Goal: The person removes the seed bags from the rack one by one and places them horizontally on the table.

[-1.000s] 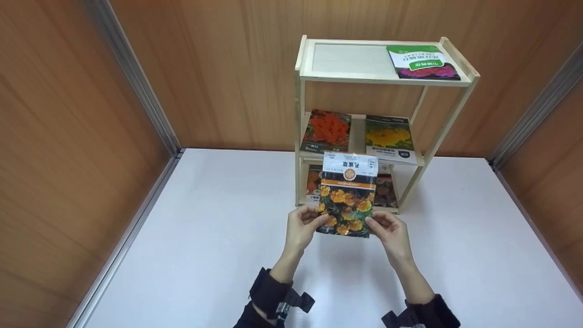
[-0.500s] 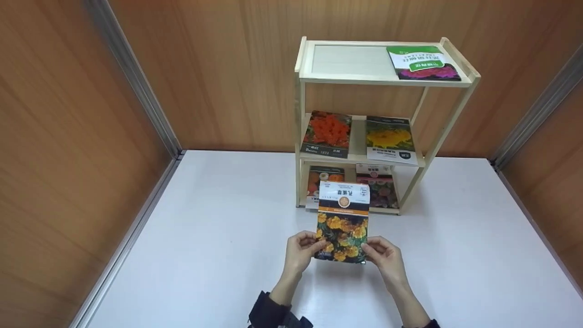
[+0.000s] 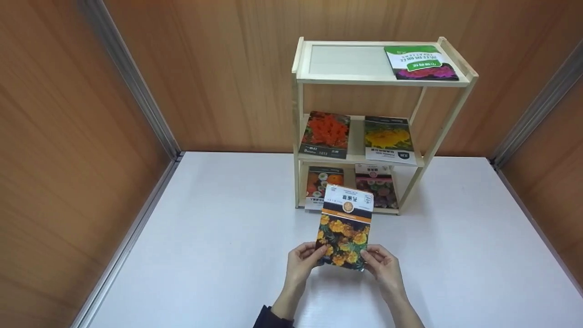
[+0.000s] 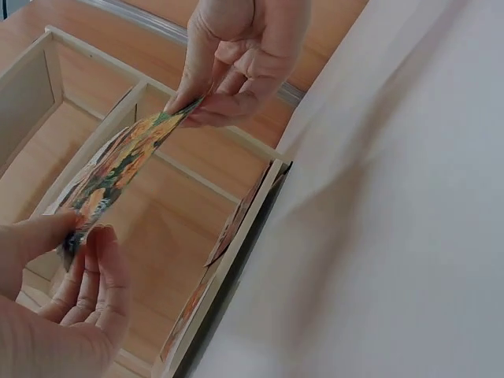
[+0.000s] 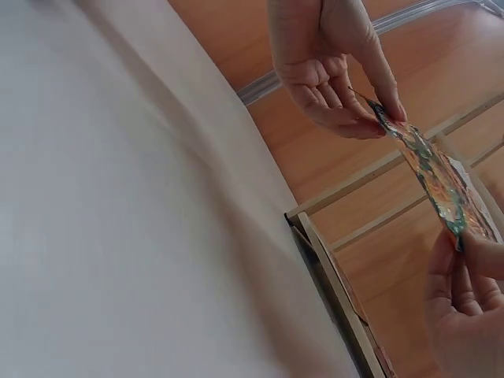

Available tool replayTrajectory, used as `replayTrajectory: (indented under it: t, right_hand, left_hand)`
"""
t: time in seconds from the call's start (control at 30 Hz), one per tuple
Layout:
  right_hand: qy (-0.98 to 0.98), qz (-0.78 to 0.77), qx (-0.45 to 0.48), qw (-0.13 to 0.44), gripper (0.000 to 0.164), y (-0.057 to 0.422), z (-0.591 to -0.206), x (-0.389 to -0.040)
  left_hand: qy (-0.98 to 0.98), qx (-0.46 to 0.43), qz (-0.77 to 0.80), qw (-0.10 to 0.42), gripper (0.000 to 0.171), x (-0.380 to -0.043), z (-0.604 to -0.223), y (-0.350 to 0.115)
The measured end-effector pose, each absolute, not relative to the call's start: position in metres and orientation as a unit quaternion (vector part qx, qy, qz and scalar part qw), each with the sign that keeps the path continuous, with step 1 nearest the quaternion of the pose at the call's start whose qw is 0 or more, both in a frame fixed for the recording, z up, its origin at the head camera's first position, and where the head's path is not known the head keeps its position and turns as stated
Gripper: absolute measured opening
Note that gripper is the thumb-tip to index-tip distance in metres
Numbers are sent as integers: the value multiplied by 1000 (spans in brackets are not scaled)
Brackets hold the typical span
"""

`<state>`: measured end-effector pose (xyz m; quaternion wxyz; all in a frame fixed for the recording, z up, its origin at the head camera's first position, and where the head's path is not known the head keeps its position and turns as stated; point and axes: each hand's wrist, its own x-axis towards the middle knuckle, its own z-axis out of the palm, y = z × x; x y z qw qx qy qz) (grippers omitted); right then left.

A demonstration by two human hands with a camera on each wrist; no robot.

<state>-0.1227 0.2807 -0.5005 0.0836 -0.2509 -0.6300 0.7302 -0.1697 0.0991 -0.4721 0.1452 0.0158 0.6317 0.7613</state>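
Hands (image 3: 299, 265) (image 3: 385, 269) pinch a rectangular, perhaps plastic packet (image 3: 345, 228).

A pale wooden three-tier rack (image 3: 350, 61) stands at the far side of a flat white tabletop (image 3: 205, 218), before a brown wood-grain wall (image 3: 237, 91) edged left by a grey metal strip (image 3: 133, 77).
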Motion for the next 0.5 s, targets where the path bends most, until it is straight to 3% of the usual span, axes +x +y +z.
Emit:
replayTrajectory:
  t: [0.3, 0.5]
  right_hand:
    - [-581, 759, -265, 127, 23, 269, -501, -129]
    - [-543, 780, -279, 141, 16, 260, -498, -129]
  left_hand:
    - [563, -19, 817, 118, 44, -162, -502, 128]
    - [544, -42, 835, 72, 42, -156, -507, 141]
